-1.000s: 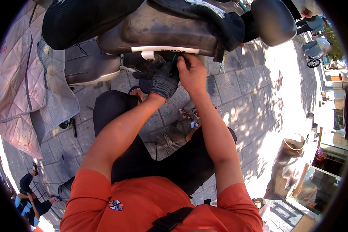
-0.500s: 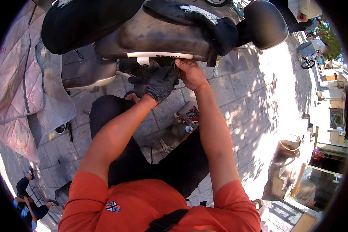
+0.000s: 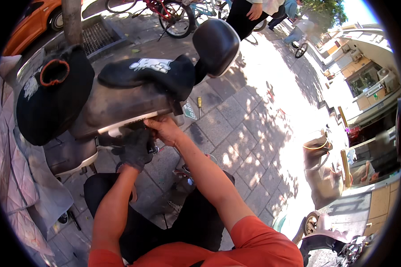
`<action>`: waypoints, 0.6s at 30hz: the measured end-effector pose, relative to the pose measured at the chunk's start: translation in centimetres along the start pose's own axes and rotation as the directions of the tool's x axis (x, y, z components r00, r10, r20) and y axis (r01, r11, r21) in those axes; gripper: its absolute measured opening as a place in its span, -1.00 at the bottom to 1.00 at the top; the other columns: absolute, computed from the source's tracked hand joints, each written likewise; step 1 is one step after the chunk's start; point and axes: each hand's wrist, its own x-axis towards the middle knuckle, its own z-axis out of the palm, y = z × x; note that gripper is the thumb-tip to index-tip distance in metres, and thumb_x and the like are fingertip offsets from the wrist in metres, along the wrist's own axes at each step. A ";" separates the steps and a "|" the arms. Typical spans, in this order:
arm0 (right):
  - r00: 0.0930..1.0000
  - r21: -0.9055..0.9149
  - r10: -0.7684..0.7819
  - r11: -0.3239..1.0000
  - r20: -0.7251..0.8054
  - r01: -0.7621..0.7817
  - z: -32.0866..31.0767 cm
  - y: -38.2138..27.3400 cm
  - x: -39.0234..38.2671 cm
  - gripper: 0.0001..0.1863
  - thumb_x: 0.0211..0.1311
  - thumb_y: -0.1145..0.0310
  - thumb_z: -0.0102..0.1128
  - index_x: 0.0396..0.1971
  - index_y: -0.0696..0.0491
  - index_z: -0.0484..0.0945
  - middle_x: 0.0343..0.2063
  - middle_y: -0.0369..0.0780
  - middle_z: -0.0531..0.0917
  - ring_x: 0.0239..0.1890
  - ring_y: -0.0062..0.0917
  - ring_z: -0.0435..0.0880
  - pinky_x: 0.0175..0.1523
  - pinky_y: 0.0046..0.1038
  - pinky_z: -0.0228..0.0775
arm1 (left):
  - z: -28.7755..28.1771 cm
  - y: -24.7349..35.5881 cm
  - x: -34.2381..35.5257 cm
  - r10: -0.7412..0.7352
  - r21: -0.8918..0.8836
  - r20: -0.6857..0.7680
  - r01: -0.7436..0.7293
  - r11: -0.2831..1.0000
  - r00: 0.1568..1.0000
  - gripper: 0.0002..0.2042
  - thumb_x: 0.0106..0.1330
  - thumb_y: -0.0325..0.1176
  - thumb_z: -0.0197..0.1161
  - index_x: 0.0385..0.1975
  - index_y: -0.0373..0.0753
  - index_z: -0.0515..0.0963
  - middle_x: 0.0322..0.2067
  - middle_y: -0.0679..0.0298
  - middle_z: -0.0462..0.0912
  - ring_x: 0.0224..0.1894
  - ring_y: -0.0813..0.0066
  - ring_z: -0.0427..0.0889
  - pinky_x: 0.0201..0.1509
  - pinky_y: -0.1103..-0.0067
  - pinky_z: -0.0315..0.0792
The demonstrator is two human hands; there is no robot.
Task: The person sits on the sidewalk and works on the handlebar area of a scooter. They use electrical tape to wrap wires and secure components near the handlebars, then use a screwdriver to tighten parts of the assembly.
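Note:
My left hand (image 3: 136,149) in a dark grey glove is closed under the scooter's body, beside a dark part whose shape I cannot make out. My bare right hand (image 3: 161,130) is closed just to its right, fingertips at the underside of the white trim strip (image 3: 120,122). What either hand holds is hidden. Above them is the scooter's scuffed dark body (image 3: 111,102), carrying two black padded covers (image 3: 53,111) (image 3: 124,75) with white cartoon patches, and a black backrest (image 3: 214,46). A pink quilted cover (image 3: 15,178) hangs at the left.
A yellow-handled screwdriver (image 3: 199,107) lies on the paving. A tree trunk (image 3: 72,22), orange car (image 3: 31,24), parked bicycles (image 3: 173,20) and a standing person (image 3: 254,11) are beyond. Shopfronts (image 3: 370,142) line the right, with a two-wheeler (image 3: 329,244) near the lower edge.
The view has tilted up, showing more street, and the scooter and both hands sit lower and further left in the picture. Both hands remain under the trim strip.

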 end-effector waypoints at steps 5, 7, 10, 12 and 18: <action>0.825 -0.257 -0.559 0.811 -0.079 0.525 2.0 -0.2 -0.8 -0.67 0.31 0.33 0.33 -0.02 0.20 0.65 -0.18 -0.22 0.74 -0.15 -0.62 0.64 -0.08 -0.44 0.55 | 0.2 1.6 1.0 -0.053 0.216 0.105 0.029 0.976 0.993 -0.67 0.06 -0.28 0.30 -0.15 -0.24 0.59 -0.22 0.03 0.61 -0.15 -0.03 0.61 -0.07 0.17 0.44; 0.894 -0.537 -0.422 0.795 -0.154 0.282 2.4 -1.0 -1.9 -0.68 0.33 0.28 0.31 -0.06 0.19 0.67 -0.18 -0.14 0.74 -0.13 -0.59 0.67 -0.04 -0.45 0.54 | -0.1 2.1 1.5 -0.058 0.358 0.172 -0.007 0.934 0.983 -0.65 0.10 -0.21 0.27 -0.15 -0.25 0.60 -0.22 0.00 0.62 -0.16 -0.04 0.61 -0.06 0.17 0.43; 0.796 -0.733 -0.571 0.626 -0.201 0.264 4.1 -0.4 -3.4 -0.70 0.31 0.20 0.26 -0.15 0.13 0.71 -0.17 0.02 0.70 -0.10 -0.26 0.72 -0.01 -0.30 0.54 | 0.4 1.5 0.7 0.009 0.519 0.189 -0.107 0.848 0.982 -0.63 0.13 -0.16 0.25 -0.14 -0.26 0.61 -0.22 -0.03 0.62 -0.14 -0.05 0.60 -0.04 0.17 0.42; 0.719 -0.834 -0.681 0.473 -0.141 0.284 5.2 -0.6 -4.0 -0.70 0.28 0.21 0.25 -0.16 0.11 0.71 -0.17 0.03 0.69 -0.09 -0.09 0.70 -0.01 -0.20 0.54 | 0.6 1.0 0.0 0.041 0.541 0.184 -0.137 0.830 0.982 -0.63 0.13 -0.16 0.24 -0.13 -0.26 0.61 -0.20 -0.04 0.62 -0.12 -0.06 0.59 -0.04 0.17 0.41; 0.847 -0.710 -0.505 0.657 -0.168 0.251 4.1 0.4 -1.0 -0.72 0.24 0.27 0.19 -0.18 0.09 0.73 -0.23 -0.04 0.70 -0.17 -0.11 0.71 -0.03 -0.21 0.52 | 1.7 -1.1 -0.7 0.109 0.485 0.157 -0.173 0.857 0.982 -0.57 0.14 -0.12 0.24 -0.06 -0.27 0.56 -0.14 -0.07 0.59 -0.06 -0.09 0.56 0.00 0.13 0.41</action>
